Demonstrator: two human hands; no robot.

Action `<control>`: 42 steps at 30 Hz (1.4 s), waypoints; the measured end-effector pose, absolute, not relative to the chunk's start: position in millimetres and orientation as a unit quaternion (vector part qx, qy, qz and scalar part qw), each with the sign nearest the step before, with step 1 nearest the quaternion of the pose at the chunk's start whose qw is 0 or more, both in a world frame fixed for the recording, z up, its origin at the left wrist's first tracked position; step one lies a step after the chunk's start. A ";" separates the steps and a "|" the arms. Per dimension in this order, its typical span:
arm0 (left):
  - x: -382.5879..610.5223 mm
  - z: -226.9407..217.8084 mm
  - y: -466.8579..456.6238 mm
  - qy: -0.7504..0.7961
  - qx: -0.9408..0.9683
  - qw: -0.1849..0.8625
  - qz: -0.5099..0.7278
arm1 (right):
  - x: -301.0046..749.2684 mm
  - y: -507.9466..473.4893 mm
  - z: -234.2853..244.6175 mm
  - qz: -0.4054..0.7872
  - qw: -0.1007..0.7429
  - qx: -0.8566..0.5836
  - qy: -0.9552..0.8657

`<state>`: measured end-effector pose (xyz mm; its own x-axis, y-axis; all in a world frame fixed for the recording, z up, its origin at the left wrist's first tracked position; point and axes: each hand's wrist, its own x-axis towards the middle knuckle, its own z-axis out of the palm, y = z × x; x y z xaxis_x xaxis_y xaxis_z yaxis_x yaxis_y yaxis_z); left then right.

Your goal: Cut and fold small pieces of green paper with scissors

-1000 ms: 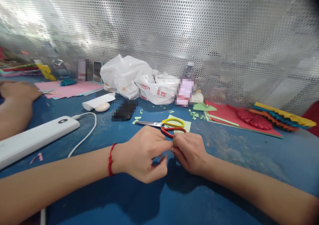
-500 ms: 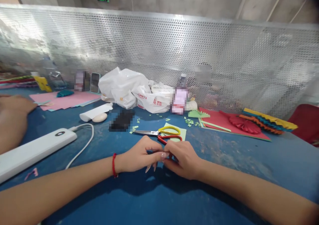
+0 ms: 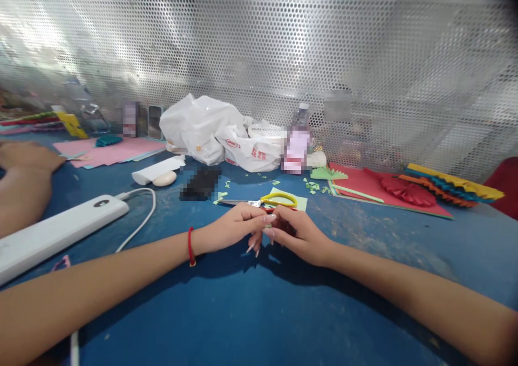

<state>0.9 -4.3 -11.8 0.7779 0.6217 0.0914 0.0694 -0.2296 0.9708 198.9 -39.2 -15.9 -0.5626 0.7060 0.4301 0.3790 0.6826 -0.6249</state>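
Note:
Above the table's near half, my left hand (image 3: 232,228), with a red cord bracelet (image 3: 191,246) at the wrist, meets my right hand (image 3: 303,235) fingertip to fingertip. Both are closed in a pinch. A speck of pale green shows between the fingertips, but what they hold is too small and covered to make out. Just beyond the hands lie scissors (image 3: 279,198) with one yellow and one red handle; the red one is mostly hidden. Under the handles is a light green sheet of paper (image 3: 301,203). Green paper scraps (image 3: 313,185) are scattered nearby.
A white power bank (image 3: 60,234) with a cable lies left, near another person's hand (image 3: 32,156). White plastic bags (image 3: 202,126), a blurred dark object (image 3: 201,182) and a phone (image 3: 297,150) stand or lie farther back. Red paper (image 3: 352,185) and folded paper fans (image 3: 453,185) are right.
The view has tilted down. My fingers have shifted against each other, and the right-hand fingers look less curled. The scissors' red handle is now more covered by my hands.

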 end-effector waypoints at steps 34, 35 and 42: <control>3.7 -7.2 -17.6 0.260 0.779 0.521 0.235 | 203.5 -31.2 -13.4 0.536 0.370 -0.270 -0.709; 3.9 -7.6 -17.1 0.254 0.776 0.527 0.235 | 203.8 -31.1 -13.6 0.537 0.368 -0.268 -0.710; 3.0 -11.2 -7.7 0.243 0.749 0.577 0.218 | 204.6 -30.9 -14.9 0.537 0.336 -0.273 -0.724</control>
